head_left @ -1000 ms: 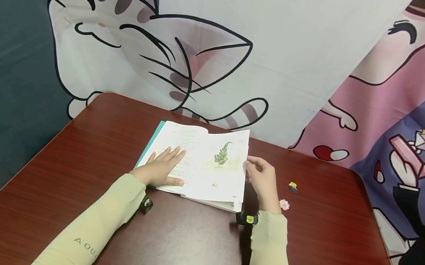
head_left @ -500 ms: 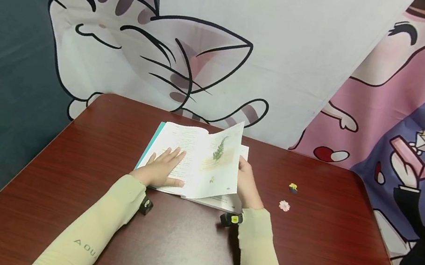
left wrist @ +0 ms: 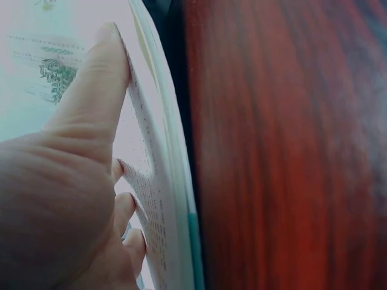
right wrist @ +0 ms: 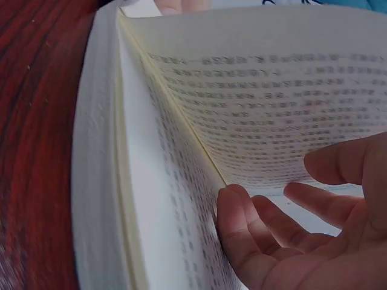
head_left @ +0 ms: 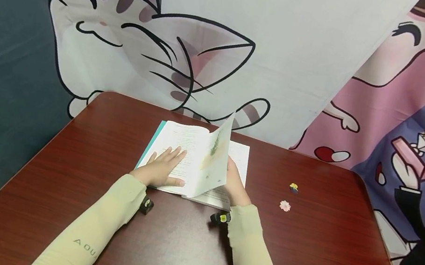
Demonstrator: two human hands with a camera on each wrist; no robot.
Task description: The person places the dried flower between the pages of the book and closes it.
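An open book (head_left: 182, 134) with a teal cover edge lies on the table, its left page full of text. My left hand (head_left: 161, 168) rests flat on that page, fingers spread; the left wrist view shows the thumb (left wrist: 97, 84) along the lower part. One page (head_left: 215, 161) with a green plant picture stands raised, leaning left. Behind it is my right hand (head_left: 234, 181), partly hidden by the page. In the right wrist view its fingers (right wrist: 272, 223) are loosely bent, and all lie on the printed back side of the raised page, near the page below.
The brown wooden table (head_left: 324, 247) carries a pink flower-shaped piece (head_left: 285, 206) and a small yellow and dark blue piece (head_left: 294, 187) to the right of the book. A cartoon cat curtain (head_left: 213, 33) hangs behind the table's far edge.
The plant page has lifted from nearly flat on the right to steeply upright. My right hand has moved left with it, from the page's outer edge to behind it. My left hand stays put.
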